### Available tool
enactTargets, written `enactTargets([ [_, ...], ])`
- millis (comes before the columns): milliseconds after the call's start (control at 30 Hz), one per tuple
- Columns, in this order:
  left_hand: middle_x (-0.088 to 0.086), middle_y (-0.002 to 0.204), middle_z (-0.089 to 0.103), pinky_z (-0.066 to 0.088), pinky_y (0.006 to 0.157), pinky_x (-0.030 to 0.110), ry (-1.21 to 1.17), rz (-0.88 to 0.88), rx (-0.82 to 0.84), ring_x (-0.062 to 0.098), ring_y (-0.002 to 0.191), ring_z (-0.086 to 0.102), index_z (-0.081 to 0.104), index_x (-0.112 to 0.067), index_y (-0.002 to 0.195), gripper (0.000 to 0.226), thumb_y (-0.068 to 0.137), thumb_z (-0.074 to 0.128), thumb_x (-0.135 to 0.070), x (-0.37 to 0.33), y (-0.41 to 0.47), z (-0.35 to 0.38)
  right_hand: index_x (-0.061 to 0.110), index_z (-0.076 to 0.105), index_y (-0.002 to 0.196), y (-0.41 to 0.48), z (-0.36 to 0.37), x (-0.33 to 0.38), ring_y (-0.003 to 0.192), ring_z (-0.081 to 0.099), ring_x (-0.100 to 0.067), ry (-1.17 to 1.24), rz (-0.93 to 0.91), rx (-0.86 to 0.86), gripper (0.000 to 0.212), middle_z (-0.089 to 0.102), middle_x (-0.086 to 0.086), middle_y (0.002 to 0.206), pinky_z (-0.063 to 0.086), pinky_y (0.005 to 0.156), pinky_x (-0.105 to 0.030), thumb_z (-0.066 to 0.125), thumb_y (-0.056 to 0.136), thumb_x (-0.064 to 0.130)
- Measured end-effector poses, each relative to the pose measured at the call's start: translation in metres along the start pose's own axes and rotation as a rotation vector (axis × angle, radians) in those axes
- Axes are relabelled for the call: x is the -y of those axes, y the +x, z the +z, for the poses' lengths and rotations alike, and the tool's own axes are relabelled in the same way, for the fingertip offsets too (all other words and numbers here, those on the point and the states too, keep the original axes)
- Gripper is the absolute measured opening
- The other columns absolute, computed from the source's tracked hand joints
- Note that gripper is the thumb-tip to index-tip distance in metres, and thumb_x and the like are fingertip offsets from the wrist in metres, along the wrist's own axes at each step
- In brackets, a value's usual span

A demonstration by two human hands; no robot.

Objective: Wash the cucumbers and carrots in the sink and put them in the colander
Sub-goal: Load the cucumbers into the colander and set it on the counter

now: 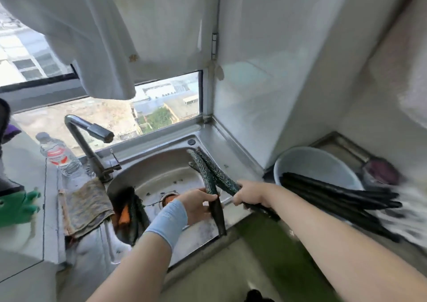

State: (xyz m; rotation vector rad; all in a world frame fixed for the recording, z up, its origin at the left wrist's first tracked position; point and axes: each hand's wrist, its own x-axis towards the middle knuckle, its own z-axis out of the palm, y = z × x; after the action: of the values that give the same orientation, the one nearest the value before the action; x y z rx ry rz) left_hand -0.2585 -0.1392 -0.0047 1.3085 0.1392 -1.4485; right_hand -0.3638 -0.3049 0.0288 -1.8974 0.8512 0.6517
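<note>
Over the steel sink (147,181), my left hand (196,203) grips a long dark green cucumber (206,177) near its lower end. My right hand (250,195) grips another cucumber (221,177) lying alongside it, both pointing toward the sink's far right corner. More cucumbers and an orange carrot (124,215) lie at the sink's left side. A pale round colander (316,165) stands on the counter to the right, with several long dark cucumbers (335,197) lying across its rim. Another orange carrot (169,199) shows by the drain behind my left hand.
A steel tap (89,133) rises at the sink's back left, with no water visibly running. A folded cloth (85,207) lies left of the sink, with a plastic water bottle (59,155) behind it and a green object (16,205) at far left. White cloth hangs overhead.
</note>
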Motion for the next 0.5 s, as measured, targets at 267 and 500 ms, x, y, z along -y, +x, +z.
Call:
enactTargets([
  [267, 0.016, 0.084, 0.071, 0.055, 0.091, 0.04, 0.161, 0.042, 0.206, 0.026, 0.08, 0.07, 0.054, 0.002, 0.094, 0.01, 0.094, 0.048, 0.011, 0.01, 0.0, 0.142, 0.024, 0.044, 0.145, -0.061, -0.089, -0.099, 0.067, 0.059, -0.022, -0.059, 0.001, -0.097, 0.077, 0.064, -0.008, 0.086, 0.046, 0.059, -0.03, 0.067, 0.073, 0.01],
  [500, 0.02, 0.093, 0.073, 0.056, 0.087, 0.039, 0.218, -0.016, 0.243, 0.027, 0.08, 0.073, 0.057, 0.006, 0.108, 0.017, 0.092, 0.053, 0.011, 0.037, 0.03, 0.256, 0.024, 0.03, 0.155, -0.098, -0.162, -0.193, 0.068, 0.053, -0.015, -0.065, 0.06, -0.131, 0.093, 0.053, 0.005, 0.084, 0.047, 0.062, -0.029, 0.07, 0.071, 0.015],
])
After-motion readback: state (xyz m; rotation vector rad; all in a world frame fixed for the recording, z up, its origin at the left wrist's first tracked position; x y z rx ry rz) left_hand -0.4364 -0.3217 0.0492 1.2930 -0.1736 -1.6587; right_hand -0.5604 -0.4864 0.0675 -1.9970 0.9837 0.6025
